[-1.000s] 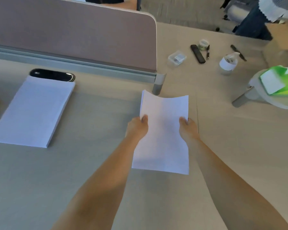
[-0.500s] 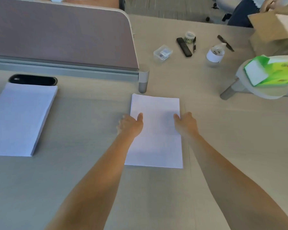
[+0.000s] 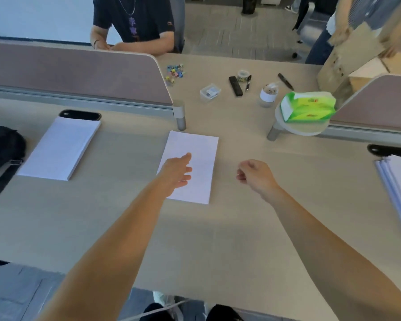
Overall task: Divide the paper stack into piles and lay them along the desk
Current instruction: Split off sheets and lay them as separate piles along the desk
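My left hand (image 3: 176, 171) is spread flat, fingers loose over the middle pile (image 3: 195, 163) lying on the tabletop (image 3: 229, 239); my right hand (image 3: 255, 174) hangs beside it, curled loosely, holding nothing. A thicker pile (image 3: 60, 148) lies well off to the left, and the fanned stack (image 3: 398, 193) waits at the far right edge. Risk now: that fanned stack could slip sideways if I grab it carelessly, or a brushing palm could skew the middle pile. The green box (image 3: 308, 107) has print, but I can't read it.
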A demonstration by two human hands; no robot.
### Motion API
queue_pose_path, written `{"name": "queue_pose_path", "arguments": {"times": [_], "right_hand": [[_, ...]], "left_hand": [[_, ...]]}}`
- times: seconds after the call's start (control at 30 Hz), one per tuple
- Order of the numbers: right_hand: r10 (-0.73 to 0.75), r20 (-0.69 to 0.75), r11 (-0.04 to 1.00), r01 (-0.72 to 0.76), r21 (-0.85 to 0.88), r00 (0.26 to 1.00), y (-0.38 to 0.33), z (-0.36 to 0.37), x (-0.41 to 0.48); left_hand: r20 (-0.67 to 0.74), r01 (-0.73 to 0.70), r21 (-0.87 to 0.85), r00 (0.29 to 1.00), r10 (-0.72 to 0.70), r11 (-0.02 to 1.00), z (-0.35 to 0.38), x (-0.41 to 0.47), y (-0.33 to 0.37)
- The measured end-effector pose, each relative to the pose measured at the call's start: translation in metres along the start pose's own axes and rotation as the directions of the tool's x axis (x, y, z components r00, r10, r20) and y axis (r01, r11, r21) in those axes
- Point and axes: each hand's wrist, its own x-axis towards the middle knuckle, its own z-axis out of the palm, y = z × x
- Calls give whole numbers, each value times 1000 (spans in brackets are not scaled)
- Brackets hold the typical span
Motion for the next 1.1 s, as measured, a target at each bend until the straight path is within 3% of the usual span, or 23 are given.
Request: {"name": "queue_pose_path", "arguments": {"times": [0.1, 0.27, 0.63, 0.87, 1.1], "right_hand": [[-41, -7, 984, 41, 171, 999, -2, -57, -48], [-44, -69, 958, 61, 280, 997, 19, -157, -124], [35, -343, 989, 17, 149, 939, 98, -286, -281], [85, -458, 986, -10, 164, 885, 140, -380, -336], [122, -508, 976, -10, 218, 853, 186, -476, -318]], "left_hand": [[43, -68, -33, 997, 70, 997, 31, -47, 4], [125, -115, -62, 985, 122, 991, 89, -111, -5], [182, -177, -355, 950, 254, 918, 230, -186, -74], [331, -126, -329, 913, 239, 936, 321, -226, -103], [383, -91, -303, 900, 209, 949, 431, -229, -87]]}}
